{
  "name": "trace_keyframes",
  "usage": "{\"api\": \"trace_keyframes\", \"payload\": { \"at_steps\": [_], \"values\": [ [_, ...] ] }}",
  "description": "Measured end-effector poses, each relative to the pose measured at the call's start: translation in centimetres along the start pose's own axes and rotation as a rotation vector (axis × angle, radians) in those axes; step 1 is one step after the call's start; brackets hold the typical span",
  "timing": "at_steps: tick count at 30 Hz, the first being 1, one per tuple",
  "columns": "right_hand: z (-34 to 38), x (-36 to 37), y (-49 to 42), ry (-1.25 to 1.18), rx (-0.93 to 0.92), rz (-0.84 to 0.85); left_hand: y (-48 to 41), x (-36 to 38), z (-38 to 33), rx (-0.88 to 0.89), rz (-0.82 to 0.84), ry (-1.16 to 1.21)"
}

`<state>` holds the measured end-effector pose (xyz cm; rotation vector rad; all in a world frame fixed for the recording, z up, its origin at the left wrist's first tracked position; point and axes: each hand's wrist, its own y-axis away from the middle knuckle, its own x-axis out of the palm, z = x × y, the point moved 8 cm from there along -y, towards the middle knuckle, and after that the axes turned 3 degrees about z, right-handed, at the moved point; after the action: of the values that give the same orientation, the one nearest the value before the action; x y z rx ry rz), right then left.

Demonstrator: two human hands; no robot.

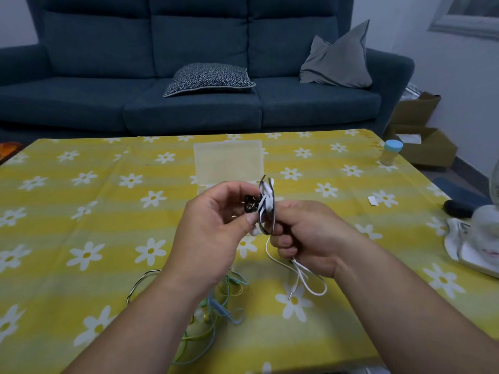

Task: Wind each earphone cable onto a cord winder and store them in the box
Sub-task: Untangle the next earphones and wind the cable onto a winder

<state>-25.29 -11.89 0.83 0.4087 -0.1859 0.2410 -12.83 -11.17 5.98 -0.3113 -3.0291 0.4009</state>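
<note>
White, limp and light, the earphone cable (pixel 306 279) is partly wound on the cord winder (pixel 267 209) gripped in the right hand (pixel 307 238), the left hand (pixel 213 228) pinching its dark clasp (pixel 250 207), before the box (pixel 229 160); best held by the winder, not the slack.

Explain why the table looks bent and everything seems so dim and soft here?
Head view: the wide-angle lens bows the far edge of the table and the sofa; light is dim, flat and bluish, with only a faint shadow beneath the left hand and right hand; the cord winder and white cable they hold look slightly smeared; the fan at the right edge is stretched and soft.
</note>
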Motion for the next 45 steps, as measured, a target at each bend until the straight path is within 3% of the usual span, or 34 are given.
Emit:
{"api": "trace_keyframes", "payload": {
  "at_steps": [6, 12, 20, 28, 37, 40, 45],
  "values": [
    [0.1, 1.5, 0.9, 0.261, -0.045, 0.086, -0.3, -2.5, 0.5, -0.006, -0.209, -0.149],
    [0.8, 2.0, 1.8, 0.437, -0.087, 0.150, -0.2, -3.5, 0.5, -0.020, -0.274, -0.248],
    [2.6, 2.1, 2.8, 0.486, -0.191, 0.150, -0.1, -2.9, 0.3, 0.008, -0.243, -0.395],
    [5.2, 0.8, 3.6, 0.619, -0.347, 0.014, 0.3, 0.0, -2.1, 0.293, -0.060, -0.837],
    [7.6, -3.1, 4.4, 0.719, -0.456, -0.317, 0.5, 1.4, -0.8, 0.141, 0.145, -0.626],
    [7.7, -3.6, 4.5, 0.714, -0.485, -0.364, 0.6, 1.4, -0.6, 0.076, 0.168, -0.498],
    [6.5, -4.3, 3.4, 0.475, -0.420, -0.340, 0.4, 1.1, 0.5, -0.060, 0.135, -0.165]
  ]
}}
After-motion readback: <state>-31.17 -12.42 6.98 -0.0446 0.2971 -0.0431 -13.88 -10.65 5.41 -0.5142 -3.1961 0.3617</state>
